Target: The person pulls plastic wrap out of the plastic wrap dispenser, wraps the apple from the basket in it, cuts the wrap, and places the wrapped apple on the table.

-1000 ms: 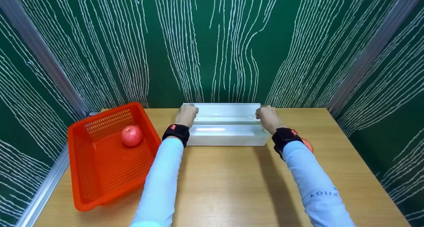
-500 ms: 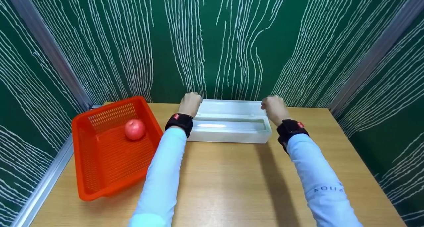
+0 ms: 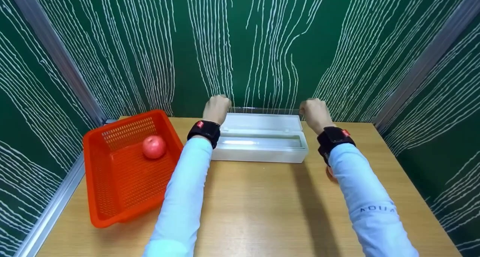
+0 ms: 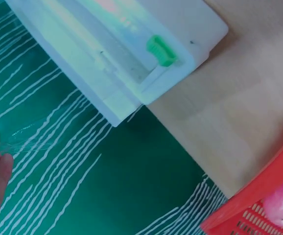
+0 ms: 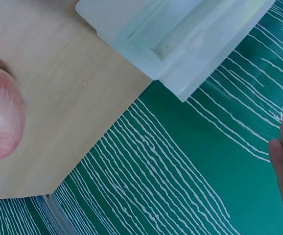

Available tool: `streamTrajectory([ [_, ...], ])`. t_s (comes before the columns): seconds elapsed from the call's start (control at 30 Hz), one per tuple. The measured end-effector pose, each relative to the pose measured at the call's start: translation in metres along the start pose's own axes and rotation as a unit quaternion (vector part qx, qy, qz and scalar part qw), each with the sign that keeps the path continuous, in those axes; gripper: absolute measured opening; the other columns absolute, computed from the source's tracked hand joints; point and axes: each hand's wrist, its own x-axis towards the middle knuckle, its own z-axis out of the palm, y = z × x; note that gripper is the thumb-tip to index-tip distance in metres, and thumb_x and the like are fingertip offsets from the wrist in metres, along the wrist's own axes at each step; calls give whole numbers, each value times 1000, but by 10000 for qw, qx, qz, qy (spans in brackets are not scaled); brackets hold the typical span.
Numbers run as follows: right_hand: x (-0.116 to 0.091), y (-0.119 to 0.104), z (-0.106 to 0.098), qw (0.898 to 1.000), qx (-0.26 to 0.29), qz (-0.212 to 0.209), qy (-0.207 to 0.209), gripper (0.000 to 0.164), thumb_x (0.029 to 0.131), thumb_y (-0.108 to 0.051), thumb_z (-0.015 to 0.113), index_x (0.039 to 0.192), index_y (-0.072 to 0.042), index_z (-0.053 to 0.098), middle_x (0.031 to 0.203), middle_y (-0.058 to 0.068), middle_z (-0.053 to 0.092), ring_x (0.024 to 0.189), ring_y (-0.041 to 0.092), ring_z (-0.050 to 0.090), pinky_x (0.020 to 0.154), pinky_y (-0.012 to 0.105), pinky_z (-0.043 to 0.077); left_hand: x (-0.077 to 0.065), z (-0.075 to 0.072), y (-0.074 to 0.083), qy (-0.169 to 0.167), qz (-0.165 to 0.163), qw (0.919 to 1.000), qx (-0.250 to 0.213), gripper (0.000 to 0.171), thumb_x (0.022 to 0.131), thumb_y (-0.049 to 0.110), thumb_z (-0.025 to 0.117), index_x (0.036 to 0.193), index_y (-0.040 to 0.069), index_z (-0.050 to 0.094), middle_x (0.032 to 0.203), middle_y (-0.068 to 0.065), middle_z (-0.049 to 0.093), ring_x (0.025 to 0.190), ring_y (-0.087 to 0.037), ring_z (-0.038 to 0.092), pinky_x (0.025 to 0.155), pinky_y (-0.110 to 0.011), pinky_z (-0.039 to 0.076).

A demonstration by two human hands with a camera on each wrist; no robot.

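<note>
A white cling film dispenser box (image 3: 258, 155) lies on the table with its lid (image 3: 262, 122) tipped back. Its green slide cutter (image 4: 162, 50) sits near one end in the left wrist view. My left hand (image 3: 216, 108) pinches clear cling film (image 4: 31, 137) past the box's back left corner. At the back right corner my right hand (image 3: 315, 114) pinches the film's other side between thumb and finger. The film spans between both hands and is hardly visible. The roll inside the box is hard to make out.
An orange basket (image 3: 98, 197) holding a pinkish-red round fruit (image 3: 153, 147) stands left of my left arm. A red apple (image 5: 2, 115) lies on the table (image 3: 247, 212), mostly behind my right sleeve in the head view. A green, white-lined wall (image 3: 195, 80) rises behind the box.
Both hands have moved away from me and up, from beside the lid to beyond its far edge. The film's edge now shows between them. The box has stayed in place.
</note>
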Motion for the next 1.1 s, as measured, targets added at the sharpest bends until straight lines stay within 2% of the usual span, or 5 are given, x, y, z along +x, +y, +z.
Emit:
streamTrajectory([
  [0.3, 7, -3, -16, 9999, -103, -132, 31, 19, 83, 8, 50, 89, 5, 68, 93, 24, 64, 88, 36, 62, 73, 45, 53, 9, -14, 1, 37, 26, 10000, 18, 28, 83, -8, 49, 68, 4, 69, 73, -11, 64, 72, -26, 64, 59, -36, 54],
  [0.53, 11, -7, -29, 9997, -197, -66, 108, 18, 82, 8, 52, 90, 5, 68, 93, 24, 65, 88, 36, 62, 74, 43, 53, 15, -28, 4, -156, -179, 9996, -159, 26, 82, -9, 49, 79, 4, 71, 81, -12, 64, 81, -27, 63, 65, -36, 53],
  [0.67, 14, -9, -36, 9992, -294, -156, 219, 18, 80, 10, 52, 88, 5, 68, 93, 24, 65, 86, 35, 62, 74, 45, 52, 19, -33, 4, -59, -165, 9998, -109, 26, 81, -11, 50, 80, 3, 71, 81, -12, 64, 81, -26, 63, 67, -35, 54],
  [0.9, 16, -8, -48, 9976, -283, -329, 536, 19, 80, 10, 52, 88, 5, 68, 92, 24, 65, 89, 37, 62, 74, 45, 52, 29, -45, 7, 133, 81, 9998, 128, 27, 82, -11, 50, 85, 4, 71, 83, -13, 64, 83, -29, 63, 71, -35, 54],
  [1.1, 21, -10, -59, 9959, -223, -407, 775, 19, 79, 10, 52, 87, 5, 69, 90, 24, 66, 85, 37, 63, 71, 43, 53, 34, -55, 9, 224, 34, 9997, 117, 30, 81, -12, 48, 87, 6, 71, 85, -13, 61, 84, -30, 62, 70, -38, 53],
])
